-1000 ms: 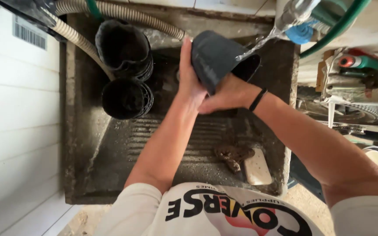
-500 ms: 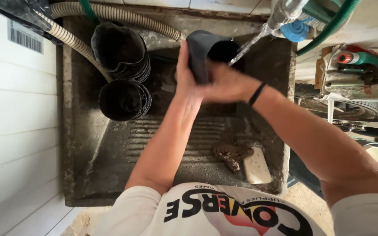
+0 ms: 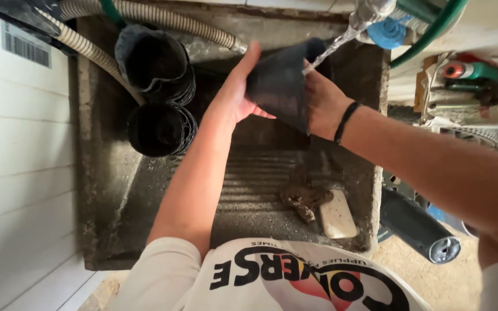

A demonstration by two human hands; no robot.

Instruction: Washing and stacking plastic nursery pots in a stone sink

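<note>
1. Rough grey stone makes up the wash sink [image 3: 105, 190], which has a ribbed scrubbing slope in the middle and white boards beside it at 9 o'clock.

2. Water runs from the tap [image 3: 370, 10] at 1 o'clock and lands on the black plant pot [image 3: 279, 86], held up near 12 o'clock.

3. The left hand [image 3: 233, 95] lies flat and open against the pot's left side, fingers straight and pointing up.

4. The right hand [image 3: 321, 103] wraps the pot's right side, with a black band on the wrist. Its fingertips are hidden behind the pot, so I cannot tell how tightly it grips.

5. Two stacks of black pots [image 3: 157, 86] stand in the sink at 10 o'clock, well apart from the hands, with a ribbed hose [image 3: 174, 18] bending behind them.

6. A pale bar of soap [image 3: 336, 217] and a brown muddy rag [image 3: 304, 200] lie just beside each other at 5 o'clock, down on the ribbed slope.

7. I think this is the rinsing step: the pot is being washed under the stream.

8. The next move likely needs the pot turned so water reaches every side, with both hands squeezing enough that the wet, bendy pot does not slip.
</note>
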